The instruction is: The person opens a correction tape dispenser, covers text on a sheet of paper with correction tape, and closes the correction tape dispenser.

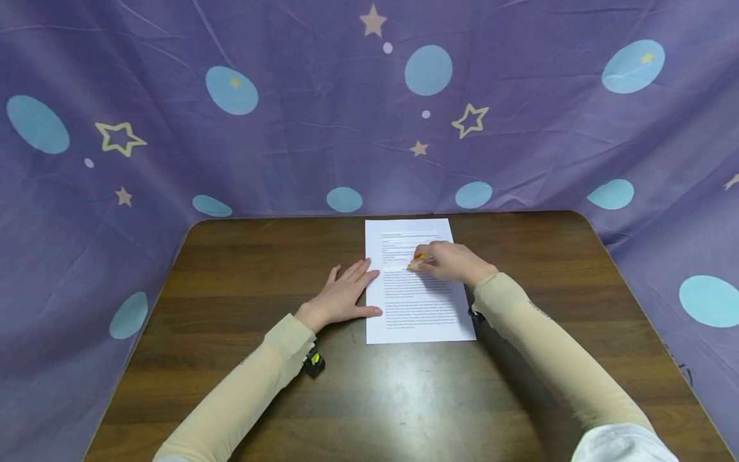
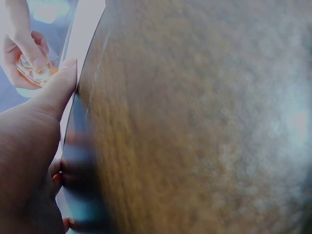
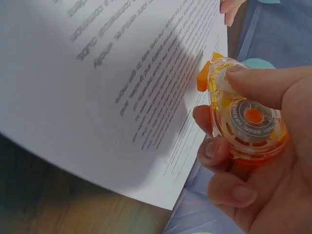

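A printed sheet of paper (image 1: 378, 330) lies on the wooden table. Its left edge is under the fingertips and thumb of my left hand (image 1: 343, 298), which rests with the fingers spread. My right hand (image 1: 456, 263) grips a clear and orange correction tape dispenser (image 3: 251, 131) over the middle of the text. In the right wrist view the thumb presses on its clear case, with fingers curled below. The orange tip (image 3: 202, 78) points toward the page; whether it touches the paper cannot be told. The left wrist view shows the dispenser only in part, behind my left thumb (image 2: 56, 90).
The brown table (image 1: 242, 269) extends on both sides of the sheet and toward me. Behind it and along the sides hangs a purple curtain (image 1: 300, 128) with stars and blue dots. A small black device (image 1: 314, 362) sits at my left wrist.
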`<state>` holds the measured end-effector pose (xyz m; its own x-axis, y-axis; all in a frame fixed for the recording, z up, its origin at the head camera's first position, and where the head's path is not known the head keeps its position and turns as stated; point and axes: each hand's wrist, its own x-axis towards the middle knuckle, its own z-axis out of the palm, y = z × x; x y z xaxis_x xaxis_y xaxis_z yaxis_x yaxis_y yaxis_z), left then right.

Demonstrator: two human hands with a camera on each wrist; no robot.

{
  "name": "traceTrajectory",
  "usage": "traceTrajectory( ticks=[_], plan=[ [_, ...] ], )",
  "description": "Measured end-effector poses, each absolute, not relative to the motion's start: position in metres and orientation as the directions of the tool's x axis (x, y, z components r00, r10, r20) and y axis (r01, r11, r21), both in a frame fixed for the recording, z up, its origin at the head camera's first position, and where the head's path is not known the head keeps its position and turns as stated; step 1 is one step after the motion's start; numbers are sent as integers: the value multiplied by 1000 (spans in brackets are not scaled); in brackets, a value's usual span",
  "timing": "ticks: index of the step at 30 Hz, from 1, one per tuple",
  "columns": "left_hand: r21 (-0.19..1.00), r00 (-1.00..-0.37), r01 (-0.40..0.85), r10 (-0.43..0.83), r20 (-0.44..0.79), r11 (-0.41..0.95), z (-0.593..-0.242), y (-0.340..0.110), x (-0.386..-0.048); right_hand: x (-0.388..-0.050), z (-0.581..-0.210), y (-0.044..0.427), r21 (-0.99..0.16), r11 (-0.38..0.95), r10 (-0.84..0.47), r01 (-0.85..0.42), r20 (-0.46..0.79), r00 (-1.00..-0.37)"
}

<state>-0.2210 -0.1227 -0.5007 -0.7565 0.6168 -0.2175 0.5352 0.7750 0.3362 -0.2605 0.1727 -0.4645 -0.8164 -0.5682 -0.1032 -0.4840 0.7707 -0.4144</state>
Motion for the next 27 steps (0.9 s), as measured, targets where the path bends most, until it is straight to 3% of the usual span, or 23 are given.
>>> traceTrajectory(
  ticks=[17,27],
  plan=[
    [346,-756,534,618,-214,772,-503,-124,-221,-258,-464,160,-407,757,-598,-512,-113,-794],
    [341,-756,535,618,-215,773,-503,-124,-220,-259,-462,156,-345,756,-617,-557,-92,-781]
  ],
)
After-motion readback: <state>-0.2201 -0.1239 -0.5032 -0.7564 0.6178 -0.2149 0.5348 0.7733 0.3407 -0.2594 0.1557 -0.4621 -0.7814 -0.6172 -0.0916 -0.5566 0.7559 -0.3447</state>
